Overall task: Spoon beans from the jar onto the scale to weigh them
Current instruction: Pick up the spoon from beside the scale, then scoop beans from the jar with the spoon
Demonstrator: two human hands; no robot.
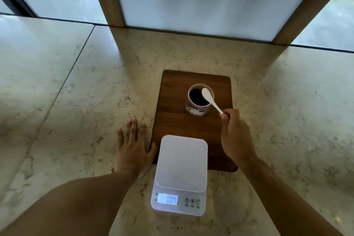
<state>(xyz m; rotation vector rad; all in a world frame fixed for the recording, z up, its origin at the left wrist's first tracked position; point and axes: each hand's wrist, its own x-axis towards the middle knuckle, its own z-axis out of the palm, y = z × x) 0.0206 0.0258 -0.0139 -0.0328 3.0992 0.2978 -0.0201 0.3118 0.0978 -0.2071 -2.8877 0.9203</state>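
Note:
An open glass jar [197, 110] of dark beans [196, 96] stands on a brown wooden board [172, 119]. My right hand [234, 134] pinches the handle end of a white spoon [209, 98], whose bowl hovers over the jar's mouth at its right rim. A white digital scale [182, 163] sits at the board's near edge, its platform bare and its lit display [167, 199] reading 0.04. My left hand [132, 147] lies flat on the counter, fingers spread, with the thumb touching the board's left edge beside the scale.
The board and scale rest on a pale marble counter [76, 101]. A wood-framed frosted panel [201, 0] rises right behind the board. Seams in the counter run at the left, and windows lie beyond both sides.

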